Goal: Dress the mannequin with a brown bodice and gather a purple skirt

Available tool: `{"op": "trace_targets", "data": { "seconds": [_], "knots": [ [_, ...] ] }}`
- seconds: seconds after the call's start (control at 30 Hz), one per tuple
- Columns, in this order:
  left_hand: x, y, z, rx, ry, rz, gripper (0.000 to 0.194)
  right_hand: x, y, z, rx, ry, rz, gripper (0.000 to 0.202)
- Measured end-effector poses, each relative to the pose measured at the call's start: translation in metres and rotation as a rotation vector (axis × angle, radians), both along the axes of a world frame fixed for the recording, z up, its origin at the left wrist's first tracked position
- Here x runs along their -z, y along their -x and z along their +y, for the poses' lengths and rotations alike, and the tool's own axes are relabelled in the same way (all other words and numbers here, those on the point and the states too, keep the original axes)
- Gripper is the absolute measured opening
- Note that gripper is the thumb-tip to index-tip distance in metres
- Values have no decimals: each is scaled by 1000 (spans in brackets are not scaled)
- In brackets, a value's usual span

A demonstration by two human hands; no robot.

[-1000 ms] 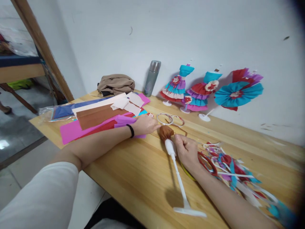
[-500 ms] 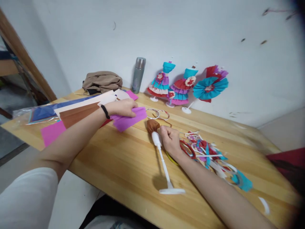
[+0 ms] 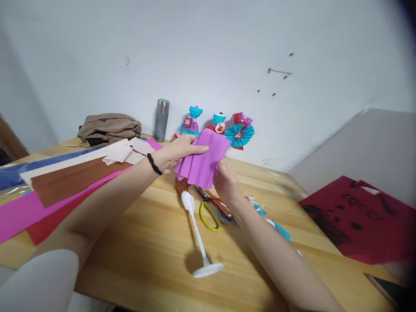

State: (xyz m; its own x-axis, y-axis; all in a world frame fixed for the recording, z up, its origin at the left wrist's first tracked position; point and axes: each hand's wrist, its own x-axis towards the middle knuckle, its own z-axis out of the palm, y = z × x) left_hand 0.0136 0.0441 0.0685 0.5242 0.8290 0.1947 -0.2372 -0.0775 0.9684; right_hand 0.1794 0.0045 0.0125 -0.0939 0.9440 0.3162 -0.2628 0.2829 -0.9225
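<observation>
A folded piece of purple crepe paper [image 3: 208, 158] is held up between both hands. My left hand [image 3: 183, 151] pinches its left side, thumb on top. At its lower right edge, my right hand [image 3: 225, 180] grips it between thumb and fingers. Below the paper, a white stand [image 3: 198, 234] with a round base lies tilted on the table, brown paper [image 3: 182, 185] at its top end. Scissors [image 3: 209, 214] with a yellow handle and a red handle rest beside it, partly hidden by the right hand.
Sheets of brown paper [image 3: 78, 177], pink and red lie at left. A brown cloth [image 3: 108, 127], a flask [image 3: 161, 121] and paper-dressed stands [image 3: 239, 135] are along the wall. Paper scraps [image 3: 281, 230] and a red bag [image 3: 364, 221] are at right.
The purple paper has been lifted from the left side to the middle. My right hand has left the brown-topped stand and taken hold of the paper. The view has turned right.
</observation>
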Motion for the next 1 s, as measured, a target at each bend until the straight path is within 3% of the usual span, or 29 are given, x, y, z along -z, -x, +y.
{"op": "trace_targets", "data": {
  "seconds": [0.13,0.3,0.37,0.5,0.6,0.67,0.73,0.87,1.0],
  "knots": [
    [5,-6,6,33,86,-20,29,-11,-14,8,76,71,-45,34],
    [8,0,6,201,171,62,39,-19,-21,7,111,58,-144,36],
    [5,6,7,204,175,82,40,-21,-23,6,129,28,-206,36],
    [-9,24,6,-15,122,127,25,-23,-26,2,144,-4,-446,39],
    [-23,41,5,-267,3,83,24,-20,-24,-3,53,-33,-785,40],
    [-27,48,5,-332,-60,92,23,-17,-19,-7,6,-65,-954,40],
    [-27,47,3,-304,-56,121,21,-13,-14,-11,22,-130,-989,36],
    [-15,24,-7,-142,74,238,14,-11,-8,-15,99,-257,-860,26],
    [-5,2,-21,61,-59,354,14,-11,-10,-12,175,-247,-799,26]
  ]
}}
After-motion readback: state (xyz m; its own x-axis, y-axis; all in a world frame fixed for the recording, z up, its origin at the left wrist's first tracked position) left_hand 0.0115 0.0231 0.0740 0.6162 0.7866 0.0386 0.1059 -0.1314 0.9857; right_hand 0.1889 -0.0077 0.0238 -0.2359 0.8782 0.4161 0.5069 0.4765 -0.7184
